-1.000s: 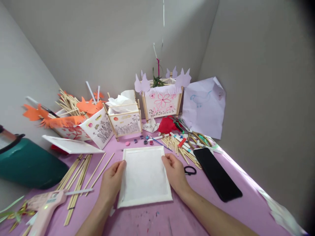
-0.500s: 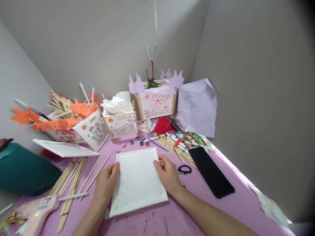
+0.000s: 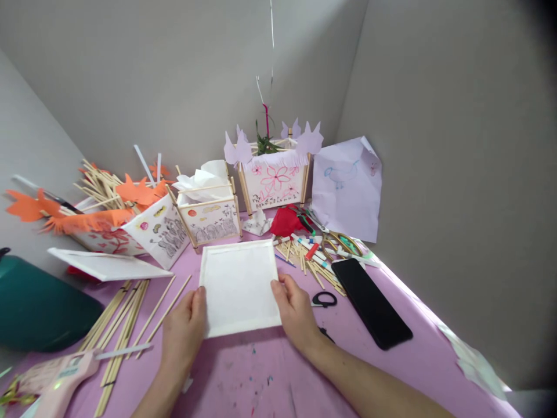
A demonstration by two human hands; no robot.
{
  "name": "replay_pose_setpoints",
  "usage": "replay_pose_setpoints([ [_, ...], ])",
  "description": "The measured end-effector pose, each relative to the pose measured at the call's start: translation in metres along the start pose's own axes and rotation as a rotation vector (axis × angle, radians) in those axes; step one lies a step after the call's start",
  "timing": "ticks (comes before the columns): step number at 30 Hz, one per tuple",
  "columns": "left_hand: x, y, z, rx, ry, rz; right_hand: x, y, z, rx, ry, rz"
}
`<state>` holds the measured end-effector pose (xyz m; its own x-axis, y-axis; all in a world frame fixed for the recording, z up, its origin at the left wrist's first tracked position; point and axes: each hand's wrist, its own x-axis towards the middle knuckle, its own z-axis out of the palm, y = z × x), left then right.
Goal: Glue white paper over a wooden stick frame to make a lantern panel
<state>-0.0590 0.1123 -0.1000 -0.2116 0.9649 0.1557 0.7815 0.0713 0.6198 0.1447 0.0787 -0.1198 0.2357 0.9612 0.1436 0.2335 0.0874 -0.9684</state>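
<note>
A flat white panel with raised edges, like a small fabric-covered frame (image 3: 240,287), is held up over the purple tabletop. My left hand (image 3: 185,325) grips its left edge, thumb on the front. At the right edge, my right hand (image 3: 298,313) pinches it between thumb and fingers. The panel's face is plain, and its far edge is tilted upward. Just right of my right hand lies a pair of scissors with a black handle (image 3: 324,299), its blades mostly hidden. Left of my left hand, thin wooden sticks (image 3: 167,310) rest on the table.
A pink glue gun (image 3: 69,371) lies at front left, beside bundled sticks (image 3: 124,325) and a teal container (image 3: 39,307). Decorated boxes (image 3: 215,220) stand along the back. A black phone (image 3: 372,305), markers (image 3: 319,255) and gold-handled scissors (image 3: 342,241) lie to the right.
The white panel has tilted, its near edge rising away from me, so it now covers the small paint pots behind it. Both hands keep their hold. The view has shifted slightly.
</note>
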Motion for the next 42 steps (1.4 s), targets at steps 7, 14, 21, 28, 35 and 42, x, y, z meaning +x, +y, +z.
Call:
replay_pose_setpoints([
  [7,-0.001,0.002,-0.002,-0.096,-0.015,-0.030,-0.004,-0.003,0.002,-0.106,0.030,-0.047],
  [14,-0.003,0.000,0.003,-0.119,-0.210,0.052,0.013,0.005,-0.007,-0.103,0.127,-0.007],
  [21,0.006,-0.008,-0.001,-0.021,-0.085,0.025,0.000,0.001,0.001,0.028,-0.054,-0.039],
  [28,-0.002,-0.005,0.007,-0.211,-0.232,0.055,0.009,0.011,-0.004,0.086,0.072,0.003],
  [35,-0.002,-0.003,0.009,-0.487,-0.282,-0.046,0.003,0.007,-0.007,0.201,-0.038,0.015],
  [42,-0.002,-0.005,0.012,-0.579,-0.317,-0.118,-0.012,0.003,-0.005,0.132,-0.087,-0.132],
])
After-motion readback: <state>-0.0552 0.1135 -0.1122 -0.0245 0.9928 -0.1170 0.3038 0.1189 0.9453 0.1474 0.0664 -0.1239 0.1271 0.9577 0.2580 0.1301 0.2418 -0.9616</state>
